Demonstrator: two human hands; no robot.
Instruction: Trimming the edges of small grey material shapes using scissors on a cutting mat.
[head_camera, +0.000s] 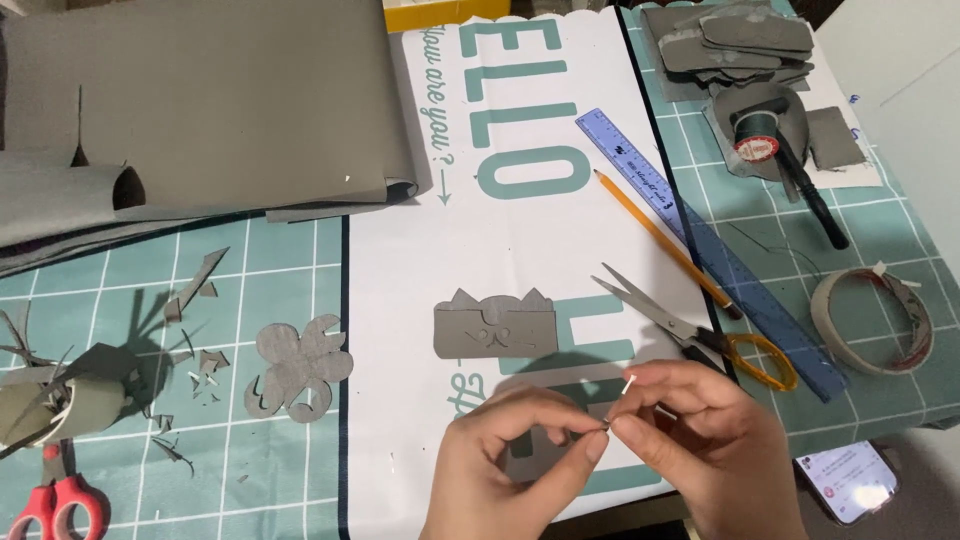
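Two hands pinching a tiny piece over a craft table

The left hand (500, 465) and right hand (700, 440) meet fingertip to fingertip, both pinched narrow on a small grey scrap (604, 424) and a thin white sliver (629, 380). Just beyond lie a grey cat-eared cutout (495, 325) and yellow-handled scissors (700, 335); farther off, a pencil (660, 240), blue ruler (690, 230) and tape roll (872, 320).

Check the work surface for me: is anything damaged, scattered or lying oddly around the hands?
Nothing looks damaged. Small grey offcuts lie scattered over the cutting mat at left, near a flower-shaped cutout. The yellow-handled scissors lie open beside the right hand. The left hand and right hand pinch a tiny piece together.
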